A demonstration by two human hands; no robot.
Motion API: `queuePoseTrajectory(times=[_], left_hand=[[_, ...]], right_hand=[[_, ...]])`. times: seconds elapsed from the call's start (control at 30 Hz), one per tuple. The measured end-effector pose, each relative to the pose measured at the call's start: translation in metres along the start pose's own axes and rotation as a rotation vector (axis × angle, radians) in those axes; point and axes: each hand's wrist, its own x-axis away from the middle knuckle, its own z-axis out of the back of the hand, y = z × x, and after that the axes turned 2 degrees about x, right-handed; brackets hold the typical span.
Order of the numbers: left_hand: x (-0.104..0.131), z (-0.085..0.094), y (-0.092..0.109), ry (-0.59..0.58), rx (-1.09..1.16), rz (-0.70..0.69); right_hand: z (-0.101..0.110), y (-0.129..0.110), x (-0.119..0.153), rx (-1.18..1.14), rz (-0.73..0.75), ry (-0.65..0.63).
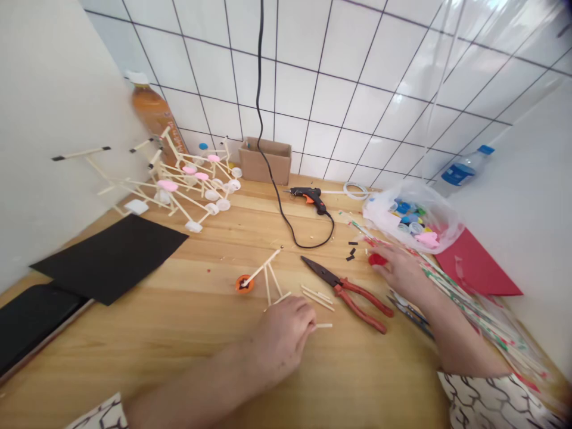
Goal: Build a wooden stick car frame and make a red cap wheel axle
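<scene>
Head view: nearest the desk's [187,333] front edge, the left hand [286,336], curled closed, seems to hold a pale wooden stick frame [263,266], carrying only one orange round cap [249,288], thus partly built. Toward the right edge, the right hand [400,272] pinches a red round cap [378,260]. Near the far left corner, similar white-capped stick models [168,186] look finished. Behind rises a white tiled wall [297,83].

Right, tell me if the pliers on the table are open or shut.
The pliers look shut: their dark jaws lie together, narrowing to one tip, though the red handles stand apart.
</scene>
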Motion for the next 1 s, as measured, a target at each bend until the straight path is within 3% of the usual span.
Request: queuePoseTrajectory(times=[0.17,0.33,0.5,0.6,0.7,0.77,0.87,1.0], left_hand=[[0.000,0.005,0.006,-0.087,-0.123,-0.031],[0.000,0.009,0.007,-0.119,-0.152,-0.070],[-0.001,0.018,0.003,0.006,0.073,0.124],[-0.002,0.023,0.004,0.032,0.266,0.203],[-0.003,0.025,0.007,-0.019,0.470,0.282],[-0.004,0.023,0.008,-0.060,0.616,0.346],[-0.004,0.021,0.008,-0.078,0.776,0.416],[-0.005,0.023,0.009,-0.052,0.816,0.412]], right_hand=[[0.006,-0.009,0.006,-0.044,-0.013,0.002],[0.023,-0.060,0.038,-0.327,0.036,-0.136],[0.016,-0.104,0.064,-0.286,0.255,-0.267],[0.005,-0.107,0.070,-0.181,0.308,-0.242],[0.004,-0.102,0.073,-0.155,0.315,-0.211],[0.010,-0.100,0.074,-0.199,0.274,-0.165],[0.019,-0.102,0.073,-0.396,0.086,-0.118],[0.018,-0.114,0.065,-1.040,-0.211,-0.289]])
